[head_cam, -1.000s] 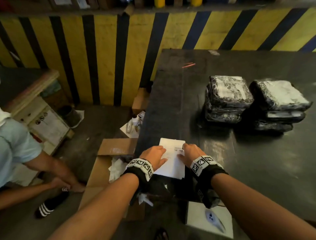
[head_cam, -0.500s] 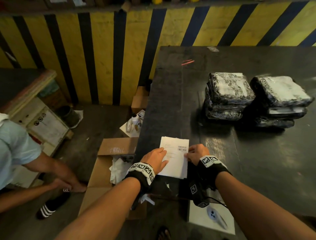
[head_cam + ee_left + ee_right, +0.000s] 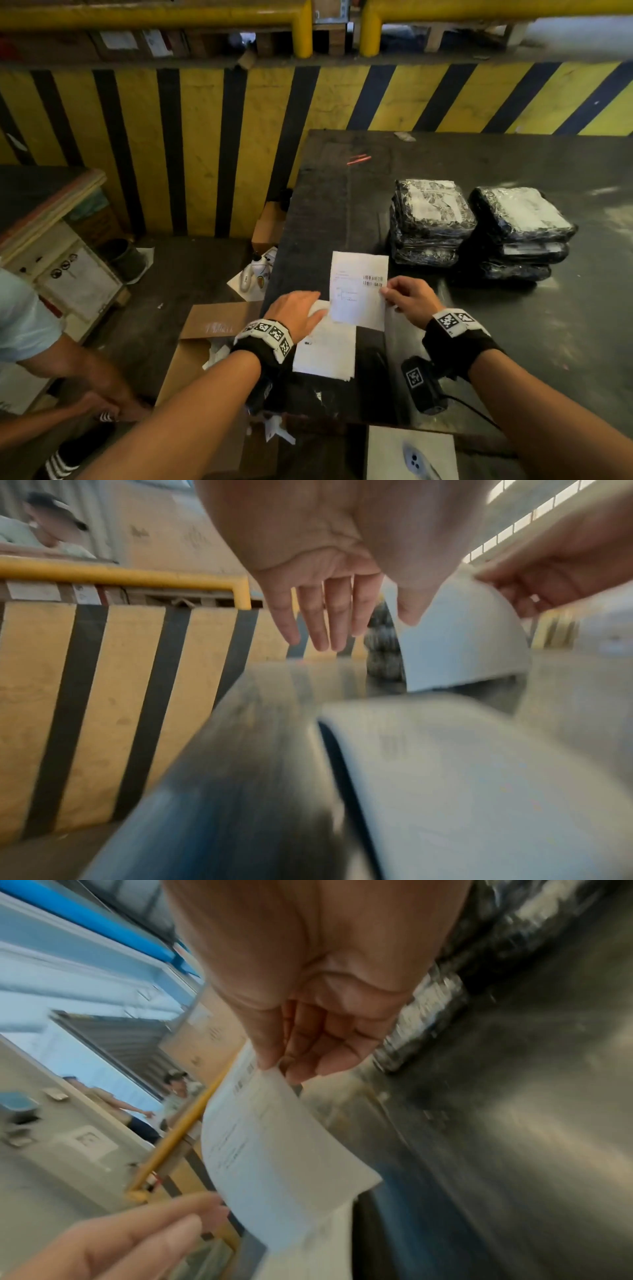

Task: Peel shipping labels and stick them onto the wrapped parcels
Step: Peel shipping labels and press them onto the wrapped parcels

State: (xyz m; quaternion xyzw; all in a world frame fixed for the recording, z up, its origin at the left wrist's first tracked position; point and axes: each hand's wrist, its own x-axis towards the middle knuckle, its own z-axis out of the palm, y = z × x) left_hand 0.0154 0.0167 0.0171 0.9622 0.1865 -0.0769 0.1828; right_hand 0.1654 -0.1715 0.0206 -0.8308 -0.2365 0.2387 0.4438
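Note:
A white shipping label with a barcode hangs lifted above the dark table. My right hand pinches its right edge between thumb and fingers; the pinch also shows in the right wrist view. A stack of more white label sheets lies flat on the table's near left corner. My left hand rests on that stack, fingers straight. Two piles of black wrapped parcels stand further back on the right, apart from both hands.
An open cardboard box sits on the floor left of the table. Another person crouches at the far left beside a cabinet. A yellow and black striped wall runs behind. A white sheet lies below the table's near edge.
The right hand has lifted the top label off the stack and drawn it up and right. The left hand has flattened on the remaining sheets. The head view has tilted up.

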